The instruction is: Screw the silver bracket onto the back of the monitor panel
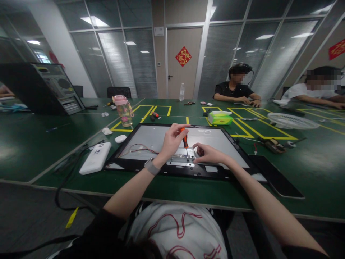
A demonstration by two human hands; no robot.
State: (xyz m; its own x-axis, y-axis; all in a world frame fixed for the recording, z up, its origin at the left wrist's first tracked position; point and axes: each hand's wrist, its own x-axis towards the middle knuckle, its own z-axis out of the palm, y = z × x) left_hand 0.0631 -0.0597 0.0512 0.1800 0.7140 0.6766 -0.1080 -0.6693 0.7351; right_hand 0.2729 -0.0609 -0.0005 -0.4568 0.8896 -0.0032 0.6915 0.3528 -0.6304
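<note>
An orange and black screwdriver [184, 139] stands nearly upright, its handle gripped from above by the fingers of my left hand [174, 139]. Its tip reaches down to a silver metal bracket [180, 163] on the lower middle of a flat display panel [145, 135] with a black frame. My right hand [208, 154] rests at the bracket's right side, fingers curved with a gap between thumb and forefinger. Whether a small part sits in those fingers is hidden. Thin coloured wires [137, 145] run across the panel left of the bracket.
Left of the panel lie a white power bank [95, 158] and a white case [120, 139]; a pink-lidded bottle [123, 111] stands behind. A phone-like black slab [276, 176] is at right. Farther off are a green tissue pack [220, 118], a white fan grille [292, 121] and two seated people.
</note>
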